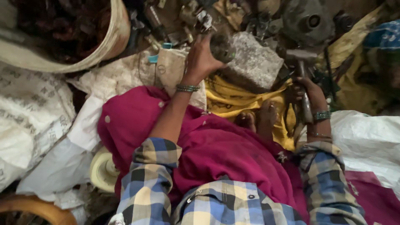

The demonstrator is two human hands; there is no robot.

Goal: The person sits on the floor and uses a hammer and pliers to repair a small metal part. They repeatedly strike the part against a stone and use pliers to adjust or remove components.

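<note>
My left hand [202, 58] grips a dark round metal part [222, 47] and holds it against the left edge of a grey stone block [254, 62]. My right hand [310, 95] is closed on the handle of a hammer [301, 58], whose metal head is raised just right of the stone. Both wrists wear green bangles, and both arms are in checked blue and yellow sleeves. My lap is covered in magenta cloth [216, 146], with bare toes [258, 118] showing below the stone on a yellow cloth [227, 100].
A heap of dark metal scrap parts [266, 16] lies beyond the stone. A large woven basket [112, 37] of reddish-brown scrap sits at top left. White printed sacks [29, 112] lie to the left and another white sack [366, 137] to the right.
</note>
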